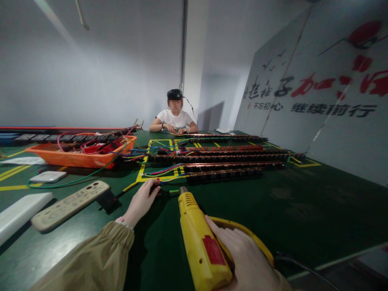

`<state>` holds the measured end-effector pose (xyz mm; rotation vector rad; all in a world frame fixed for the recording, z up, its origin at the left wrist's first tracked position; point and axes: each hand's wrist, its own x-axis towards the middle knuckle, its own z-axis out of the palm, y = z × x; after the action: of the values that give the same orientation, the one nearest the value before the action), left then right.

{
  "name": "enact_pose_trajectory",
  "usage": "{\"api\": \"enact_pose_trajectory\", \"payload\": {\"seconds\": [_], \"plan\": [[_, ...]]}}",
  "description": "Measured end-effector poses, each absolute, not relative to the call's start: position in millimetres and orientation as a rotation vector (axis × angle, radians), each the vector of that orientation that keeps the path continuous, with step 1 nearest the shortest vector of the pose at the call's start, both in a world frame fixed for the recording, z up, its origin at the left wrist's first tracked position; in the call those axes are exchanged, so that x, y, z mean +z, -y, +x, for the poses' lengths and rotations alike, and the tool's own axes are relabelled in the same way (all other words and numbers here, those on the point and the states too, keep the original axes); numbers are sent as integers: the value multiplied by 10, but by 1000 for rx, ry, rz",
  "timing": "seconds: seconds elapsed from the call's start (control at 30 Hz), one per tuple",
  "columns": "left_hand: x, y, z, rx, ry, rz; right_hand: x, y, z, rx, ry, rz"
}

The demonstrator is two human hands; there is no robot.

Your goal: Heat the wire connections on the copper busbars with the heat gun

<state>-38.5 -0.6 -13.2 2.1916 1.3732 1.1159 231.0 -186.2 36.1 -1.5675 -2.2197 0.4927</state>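
My right hand [242, 252] is wrapped around the handle of a yellow heat gun [197, 238] with a red label on its side. The metal nozzle [183, 190] points away from me, toward a green-and-yellow wire [173, 191] just in front of it. To the left of the nozzle, my left hand [144, 201] has its fingers closed on thin coloured wires [169, 179], partly hidden by the fingertips. These wires lead toward the nearest long black strip with copper rods [224, 174] on the green table [260, 226].
Several more strips [224, 157] lie across the table. An orange basket [75, 157] holds red parts and wires. At left are a beige remote-like controller [71, 204], a black block [108, 200] and a white box [22, 214]. Another person [176, 117] works at the far edge.
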Motion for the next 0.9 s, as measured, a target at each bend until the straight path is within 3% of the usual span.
{"api": "enact_pose_trajectory", "payload": {"seconds": [0.9], "plan": [[-174,-80,-405,1230,-1279,2178,229,1704,1752,532,2400,-1540]]}}
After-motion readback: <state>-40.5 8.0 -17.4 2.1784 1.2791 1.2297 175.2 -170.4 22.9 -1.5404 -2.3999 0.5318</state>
